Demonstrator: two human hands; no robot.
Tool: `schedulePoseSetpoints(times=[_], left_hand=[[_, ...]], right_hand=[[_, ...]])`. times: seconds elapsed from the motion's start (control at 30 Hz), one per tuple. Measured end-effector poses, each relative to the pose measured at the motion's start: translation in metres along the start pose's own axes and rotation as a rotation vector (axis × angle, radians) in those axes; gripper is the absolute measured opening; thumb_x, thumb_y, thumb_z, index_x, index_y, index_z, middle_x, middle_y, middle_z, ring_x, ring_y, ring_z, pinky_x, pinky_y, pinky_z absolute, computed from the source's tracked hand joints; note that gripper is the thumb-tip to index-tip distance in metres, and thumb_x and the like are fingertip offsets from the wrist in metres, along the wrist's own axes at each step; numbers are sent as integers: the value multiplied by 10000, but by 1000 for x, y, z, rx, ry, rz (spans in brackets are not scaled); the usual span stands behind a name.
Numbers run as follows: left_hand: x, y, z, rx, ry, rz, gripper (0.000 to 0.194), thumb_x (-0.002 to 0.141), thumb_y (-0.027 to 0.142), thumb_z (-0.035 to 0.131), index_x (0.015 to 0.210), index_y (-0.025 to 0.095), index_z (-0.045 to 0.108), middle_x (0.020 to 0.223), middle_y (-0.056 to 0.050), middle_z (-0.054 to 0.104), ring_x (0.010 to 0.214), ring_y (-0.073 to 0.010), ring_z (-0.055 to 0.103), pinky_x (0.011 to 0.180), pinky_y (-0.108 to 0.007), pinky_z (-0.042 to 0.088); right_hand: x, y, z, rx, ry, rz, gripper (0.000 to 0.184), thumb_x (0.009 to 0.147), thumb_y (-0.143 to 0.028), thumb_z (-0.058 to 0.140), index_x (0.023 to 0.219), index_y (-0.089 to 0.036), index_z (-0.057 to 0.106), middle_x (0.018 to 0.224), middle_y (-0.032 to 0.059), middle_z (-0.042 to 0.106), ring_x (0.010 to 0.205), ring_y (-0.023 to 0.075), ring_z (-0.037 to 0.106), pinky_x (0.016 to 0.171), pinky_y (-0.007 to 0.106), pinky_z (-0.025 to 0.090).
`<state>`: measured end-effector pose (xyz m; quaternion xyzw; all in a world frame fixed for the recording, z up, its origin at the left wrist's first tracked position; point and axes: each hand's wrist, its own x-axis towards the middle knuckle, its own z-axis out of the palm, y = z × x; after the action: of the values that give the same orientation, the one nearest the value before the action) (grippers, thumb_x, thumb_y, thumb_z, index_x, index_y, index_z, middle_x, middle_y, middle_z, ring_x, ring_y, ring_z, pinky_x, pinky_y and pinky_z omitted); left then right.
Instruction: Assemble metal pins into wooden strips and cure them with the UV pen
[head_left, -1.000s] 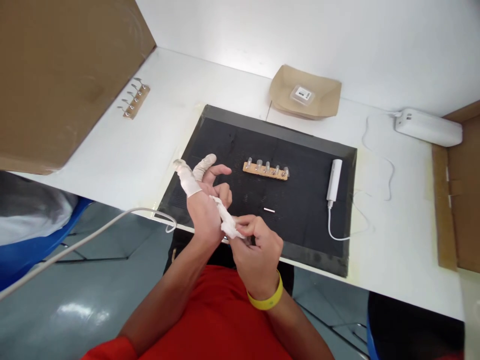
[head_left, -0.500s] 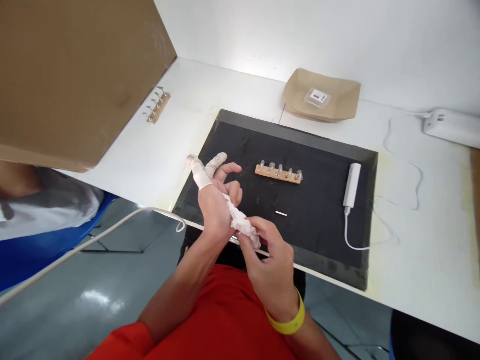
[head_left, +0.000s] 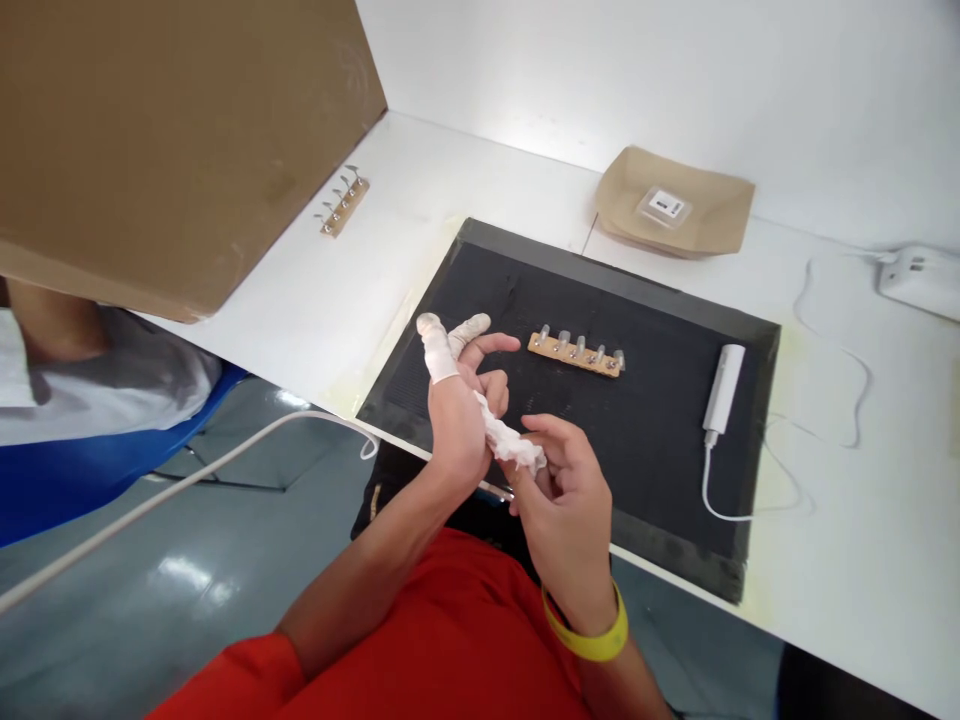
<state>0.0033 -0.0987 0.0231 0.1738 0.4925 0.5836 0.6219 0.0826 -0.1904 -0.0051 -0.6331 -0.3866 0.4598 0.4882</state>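
My left hand point(head_left: 461, 420) is over the mat's near left edge, with pale finger covers on its thumb and index finger. Those two digits stick out, while the curled lower fingers grip a crumpled white tissue point(head_left: 506, 437). The tissue trails out of the palm toward my right hand point(head_left: 570, 500), whose thumb and fingers close around its far end. A yellow band is on the right wrist. Beyond the hands, on the black mat point(head_left: 660, 420), lies a wooden strip point(head_left: 576, 353) carrying several clear nail tips on small metal stands.
A white device point(head_left: 724, 392) with a cable lies on the mat's right side. A cardboard tray point(head_left: 697, 235) holding a small labelled clear case is behind. Another strip with nail tips point(head_left: 343, 207) sits beside the brown cardboard panel point(head_left: 187, 150). Another person's arm shows at left.
The view has shifted, so the scene sits further right. The right fingers have loosened slightly at the tissue's end, the index finger lifted. The small stick on the mat is now out of sight.
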Motion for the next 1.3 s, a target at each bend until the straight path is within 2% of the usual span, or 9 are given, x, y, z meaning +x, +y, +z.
schedulePoseSetpoints(times=[0.13,0.33,0.53,0.73,0.9,1.0,1.1,1.2,1.3], left_hand=[[1,-4,-1,29,-25,-38,549,997,743,447,1034,224,626,960,-44,710,399,-44,343,371,-216,266],[3,-4,-3,88,-85,-46,590,947,790,504,1080,240,673,656,-1,574,399,-103,422,393,-226,353],[-6,-7,-8,126,-186,-80,602,947,787,507,1195,271,691,604,8,527,405,-121,404,352,-212,326],[-11,-10,-7,157,-170,-1,584,970,765,485,1213,271,677,606,9,547,404,-95,323,378,-204,287],[-1,-8,-8,148,-112,96,541,962,741,518,1153,263,685,865,-52,692,493,-118,468,373,-215,303],[3,-7,-16,371,-233,141,507,992,677,527,1128,227,718,891,-60,694,576,-132,528,420,-216,349],[3,-9,-24,803,-397,241,385,1027,549,579,1086,216,761,816,-24,673,619,-117,534,551,-217,421],[1,-16,-26,1189,-574,420,322,1010,459,662,1219,225,733,1121,-32,705,689,-100,579,672,-240,482],[0,-26,-26,1484,-697,522,376,986,427,711,1313,241,703,1285,-50,662,889,-161,681,756,-278,535]], right_hand=[[9,-7,-7,245,-82,176,397,805,-308,785,1138,-234,582,948,3,758,456,72,532,363,206,497],[13,-11,-20,420,-166,309,516,750,-351,874,1141,-253,552,1103,15,728,573,80,594,405,206,555],[14,-6,-21,479,-120,320,488,767,-420,872,1121,-246,586,951,-24,723,475,40,496,353,157,457],[14,-7,-13,385,-153,279,346,778,-392,860,995,-212,661,727,-59,679,497,75,580,453,195,541],[10,-4,-21,243,-14,110,246,827,-394,823,857,-196,680,628,-65,609,393,35,413,344,161,311],[12,1,-44,185,159,1,247,812,-369,848,818,-193,674,695,-53,620,393,30,434,344,170,301],[16,6,-70,155,270,-16,269,767,-350,893,818,-191,682,740,-45,630,401,44,490,348,183,336],[19,9,-88,145,360,-8,292,754,-365,906,891,-197,710,712,-47,629,440,58,511,385,188,366],[18,12,-98,90,433,1,365,783,-394,885,1069,-221,737,794,-36,662,527,62,538,471,199,432]])
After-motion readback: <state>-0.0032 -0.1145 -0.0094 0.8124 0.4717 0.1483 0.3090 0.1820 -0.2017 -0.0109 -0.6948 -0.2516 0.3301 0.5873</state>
